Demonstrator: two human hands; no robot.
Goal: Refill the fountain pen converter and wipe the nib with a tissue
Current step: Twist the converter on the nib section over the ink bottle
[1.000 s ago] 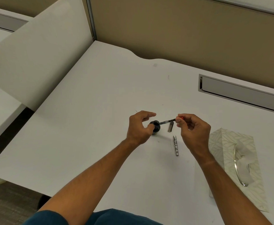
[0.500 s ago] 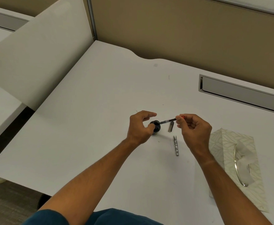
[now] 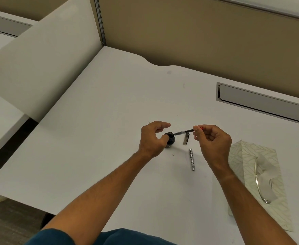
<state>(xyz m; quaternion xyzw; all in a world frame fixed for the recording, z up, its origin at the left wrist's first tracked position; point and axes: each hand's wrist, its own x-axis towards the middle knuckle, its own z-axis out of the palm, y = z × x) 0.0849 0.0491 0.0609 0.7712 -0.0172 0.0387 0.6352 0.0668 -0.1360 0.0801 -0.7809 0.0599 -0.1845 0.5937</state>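
Ink bottle (image 3: 170, 140), half hidden by gripping left hand (image 3: 152, 138); converter (image 3: 183, 132) pinched by right hand (image 3: 212, 140), nib unseen inside the bottle mouth.

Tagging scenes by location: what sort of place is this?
Probably an office cubicle: a white desk with a cable slot, tan partition behind it, and a white divider to the neighbouring desk.

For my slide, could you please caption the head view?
Left hand steadies ink bottle; right hand dips pen.
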